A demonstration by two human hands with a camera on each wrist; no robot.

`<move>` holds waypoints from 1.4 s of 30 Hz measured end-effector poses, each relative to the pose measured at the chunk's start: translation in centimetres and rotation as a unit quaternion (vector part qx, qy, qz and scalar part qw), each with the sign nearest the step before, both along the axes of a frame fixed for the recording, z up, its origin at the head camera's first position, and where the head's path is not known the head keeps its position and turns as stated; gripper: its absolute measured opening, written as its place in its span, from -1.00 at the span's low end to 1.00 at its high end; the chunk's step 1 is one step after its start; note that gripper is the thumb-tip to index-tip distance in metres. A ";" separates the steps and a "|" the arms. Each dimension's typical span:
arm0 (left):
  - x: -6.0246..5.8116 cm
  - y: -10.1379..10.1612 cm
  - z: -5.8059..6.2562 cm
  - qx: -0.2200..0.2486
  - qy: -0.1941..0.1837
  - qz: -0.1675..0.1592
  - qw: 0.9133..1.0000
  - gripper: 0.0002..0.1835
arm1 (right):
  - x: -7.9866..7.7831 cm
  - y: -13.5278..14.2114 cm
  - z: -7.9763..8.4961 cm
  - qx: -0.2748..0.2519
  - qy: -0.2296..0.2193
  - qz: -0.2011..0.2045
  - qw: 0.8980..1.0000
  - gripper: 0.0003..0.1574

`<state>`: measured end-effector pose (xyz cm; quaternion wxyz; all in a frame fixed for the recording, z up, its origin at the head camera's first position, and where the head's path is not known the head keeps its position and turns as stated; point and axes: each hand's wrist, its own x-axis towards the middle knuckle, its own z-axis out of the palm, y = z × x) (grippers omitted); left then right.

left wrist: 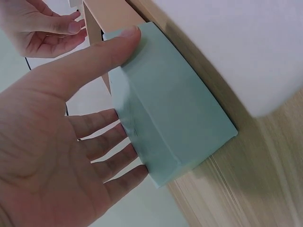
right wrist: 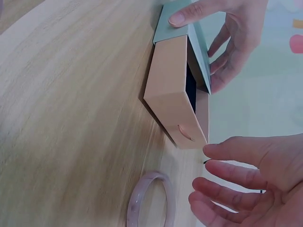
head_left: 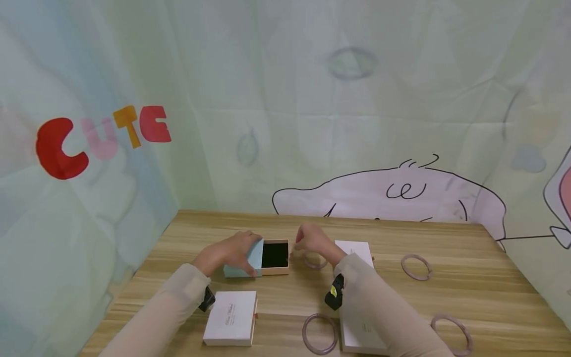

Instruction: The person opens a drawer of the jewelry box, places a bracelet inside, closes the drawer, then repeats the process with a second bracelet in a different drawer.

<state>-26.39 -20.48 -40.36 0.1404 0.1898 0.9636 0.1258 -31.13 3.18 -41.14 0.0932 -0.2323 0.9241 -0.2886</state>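
Note:
A light blue sliding gift box [head_left: 256, 257] lies on the table with its peach drawer [head_left: 275, 271] pulled partly out to the right. The drawer has a black lining and, in the right wrist view, a thin ribbon pull [right wrist: 185, 133] on its end. My left hand [head_left: 233, 253] grips the blue sleeve, thumb on the near side and fingers across the top; the left wrist view shows this sleeve [left wrist: 175, 104] close up. Just off the drawer's right end hovers my right hand [head_left: 315, 242], fingers loosely bent and holding nothing. Below it lies a pale purple bangle [right wrist: 135, 208].
A square white box [head_left: 231, 317] stands at near left. White boxes [head_left: 361, 327] lie partly under my right forearm. More bangles rest at the near middle [head_left: 319, 334], right [head_left: 417, 267] and near right [head_left: 452, 335]. A printed cloth [head_left: 232, 163] hangs behind the table.

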 end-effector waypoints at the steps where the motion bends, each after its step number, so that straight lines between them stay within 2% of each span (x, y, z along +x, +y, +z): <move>1: 0.0 0.0 0.0 -0.001 0.000 -0.001 1.000 0.03 | 0.0 0.1 0.0 0.001 0.000 -0.001 1.000 -0.91; 11: -0.1 0.1 0.0 -0.003 -0.003 0.005 1.000 0.03 | 0.1 0.8 0.0 0.008 -0.030 -0.016 0.999 -0.71; 19: -0.2 0.0 0.0 -0.004 -0.002 -0.001 1.000 0.03 | 0.0 1.3 0.0 0.051 0.010 -0.011 0.999 -0.59; 24: -0.2 0.1 0.0 -0.001 -0.004 0.002 1.000 0.03 | 0.0 1.6 0.0 0.058 -0.008 -0.023 0.998 -0.51; 27: -0.2 0.1 0.0 0.000 -0.005 0.007 1.000 0.03 | -0.1 1.6 -0.1 0.072 -0.020 -0.027 0.997 -0.51; 31: -0.2 0.0 -0.1 -0.001 -0.004 0.008 1.000 0.04 | -0.2 1.5 0.0 0.095 -0.046 -0.036 0.994 -0.59; 36: -0.2 -0.1 -0.1 0.001 -0.004 0.001 1.000 0.04 | -0.2 1.4 -0.1 0.099 -0.076 -0.046 0.991 -0.69; 42: -0.4 -0.2 -0.2 -0.002 0.001 -0.013 1.000 0.05 | 0.0 1.5 -0.3 0.106 -0.036 -0.020 0.994 -0.50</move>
